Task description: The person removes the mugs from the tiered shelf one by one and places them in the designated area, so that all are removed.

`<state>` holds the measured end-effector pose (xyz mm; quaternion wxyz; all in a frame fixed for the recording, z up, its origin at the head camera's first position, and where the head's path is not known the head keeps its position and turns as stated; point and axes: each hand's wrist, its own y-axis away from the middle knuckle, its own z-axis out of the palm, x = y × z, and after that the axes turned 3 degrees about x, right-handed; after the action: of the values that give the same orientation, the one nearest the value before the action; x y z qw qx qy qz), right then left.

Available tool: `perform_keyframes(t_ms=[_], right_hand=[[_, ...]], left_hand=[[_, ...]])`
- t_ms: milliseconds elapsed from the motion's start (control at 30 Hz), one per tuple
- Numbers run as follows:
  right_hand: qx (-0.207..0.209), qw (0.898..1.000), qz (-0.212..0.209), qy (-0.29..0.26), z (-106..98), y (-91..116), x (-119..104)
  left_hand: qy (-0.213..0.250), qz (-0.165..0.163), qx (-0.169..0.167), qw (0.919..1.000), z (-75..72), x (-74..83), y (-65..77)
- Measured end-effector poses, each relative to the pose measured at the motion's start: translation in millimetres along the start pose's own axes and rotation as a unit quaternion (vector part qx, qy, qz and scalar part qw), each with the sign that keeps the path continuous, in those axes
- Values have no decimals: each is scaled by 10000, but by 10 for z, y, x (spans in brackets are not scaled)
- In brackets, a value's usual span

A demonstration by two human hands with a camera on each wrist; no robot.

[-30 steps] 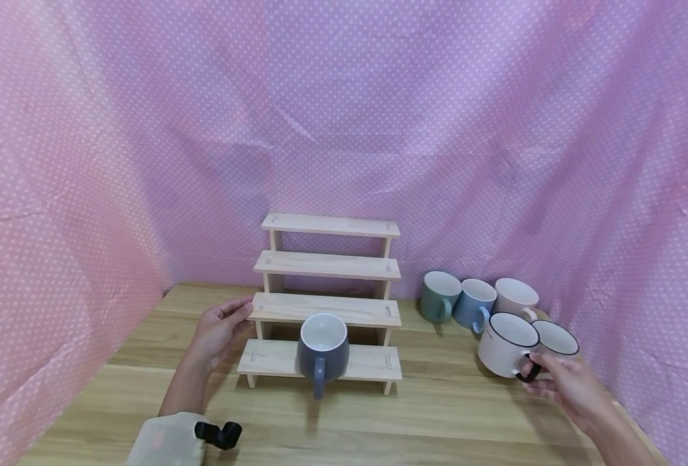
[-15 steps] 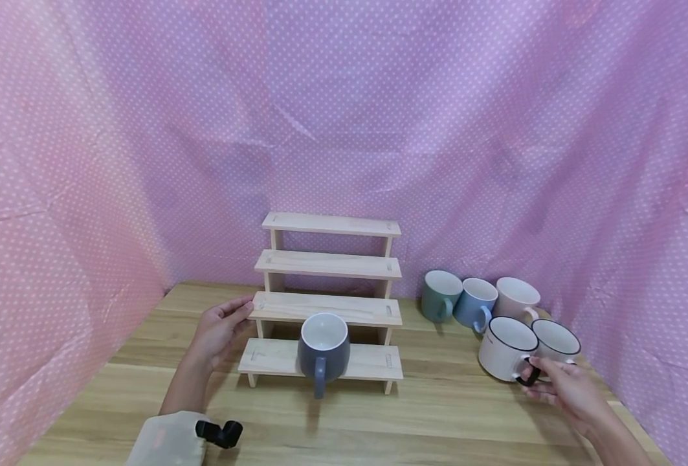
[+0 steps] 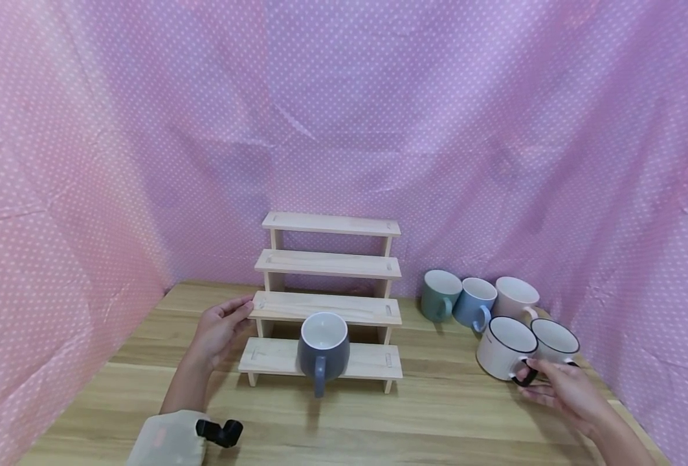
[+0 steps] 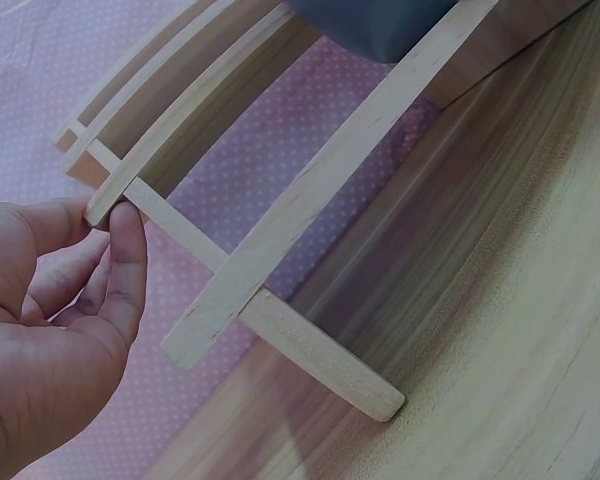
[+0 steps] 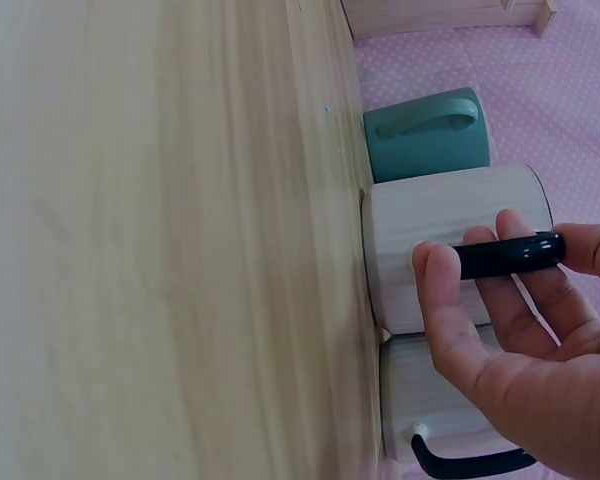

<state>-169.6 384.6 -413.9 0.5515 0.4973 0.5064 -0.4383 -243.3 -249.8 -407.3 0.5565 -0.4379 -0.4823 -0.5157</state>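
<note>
A stepped wooden shelf [image 3: 326, 307] of light boards stands mid-table. My left hand [image 3: 220, 329] pinches the left end of its second board from the bottom; thumb and fingers meet around the board end [image 4: 105, 200] in the left wrist view. On the lowest board stands a dark grey-blue mug [image 3: 323, 353], its handle towards me. At the right, my right hand [image 3: 567, 393] holds the black handle [image 5: 505, 255] of a white, black-rimmed mug [image 3: 502, 356]. A matching white mug [image 3: 555, 340] stands close behind it, partly hidden by the hand.
Behind the white mugs stand a green mug [image 3: 433, 304], a blue mug [image 3: 472, 309] and a pale pink mug [image 3: 514, 304]. A dotted pink cloth [image 3: 344, 129] hangs behind and at both sides of the wooden table [image 3: 425, 421].
The white mug has come down slightly and a little towards me with my right hand, its handle still held. My left hand keeps its place on the shelf.
</note>
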Motion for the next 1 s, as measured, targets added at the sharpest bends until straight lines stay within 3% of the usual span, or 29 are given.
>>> perform_keyframes(t_ms=[267,400,533,700,867,1000], right_hand=[[-545,9984,50,-149,-64,23,-14],[-605,9980,135,159,-75,43,-44],[-60,9944,292,1015,-53,73,-95],[938,9721,195,2142,4,108,-177],[1336,9551,-199,2638,77,125,-341],[1397,9450,-315,2939,162,117,-488]], left_hand=[[-11,4,20,10000,9,-9,-3],[33,18,40,10000,9,-5,-7],[94,6,84,9999,12,1,-3],[124,25,58,9999,15,-6,-7],[130,81,-11,9999,6,-12,-7],[97,78,-39,9999,-3,-9,-1]])
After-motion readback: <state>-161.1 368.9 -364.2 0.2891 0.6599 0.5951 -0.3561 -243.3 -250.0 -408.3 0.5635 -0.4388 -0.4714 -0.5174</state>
